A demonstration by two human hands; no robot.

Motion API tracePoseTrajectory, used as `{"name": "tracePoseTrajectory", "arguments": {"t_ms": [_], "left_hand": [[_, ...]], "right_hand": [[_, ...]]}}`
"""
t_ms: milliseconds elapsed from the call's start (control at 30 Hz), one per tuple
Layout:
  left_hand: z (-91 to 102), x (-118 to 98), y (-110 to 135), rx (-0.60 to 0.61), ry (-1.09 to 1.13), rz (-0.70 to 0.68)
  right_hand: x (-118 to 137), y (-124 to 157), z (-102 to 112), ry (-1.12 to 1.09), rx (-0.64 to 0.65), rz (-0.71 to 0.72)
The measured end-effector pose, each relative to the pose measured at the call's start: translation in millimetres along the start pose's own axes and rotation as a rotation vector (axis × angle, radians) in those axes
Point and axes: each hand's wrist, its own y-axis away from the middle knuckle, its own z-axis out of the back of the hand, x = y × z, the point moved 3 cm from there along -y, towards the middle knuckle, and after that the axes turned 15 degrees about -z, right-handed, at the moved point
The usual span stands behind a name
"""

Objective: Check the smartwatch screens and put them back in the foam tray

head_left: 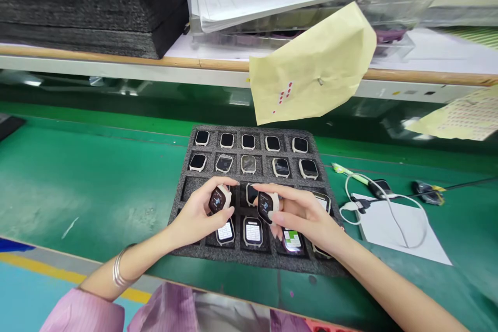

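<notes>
Black foam tray on the green bench holds watch bodies. Left hand pinches the left watch and right hand pinches the right watch, both just above the tray. Screen writing appears illegible.

Glossy black glass faces and smooth cream plastic cases on the two small watch bodies in the fingers, matt porous black foam tray beneath them, faintly shiny green worktop, creased yellow paper sheet beyond.

Left watch, right watch: beige, tilted, over foam tray
</notes>
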Motion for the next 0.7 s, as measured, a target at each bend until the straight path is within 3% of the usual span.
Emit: {"name": "tracePoseTrajectory", "arguments": {"t_ms": [533,700], "left_hand": [[-0.1,-4.1,-2.4,0.005,-0.063,-0.014],[0.4,-3.4,-1.8,0.006,-0.075,-0.018]], "right_hand": [[5.5,0.8,-0.5,0.054,0.005,0.044],[6.4,2.6,-1.5,0.078,-0.049,0.053]]}}
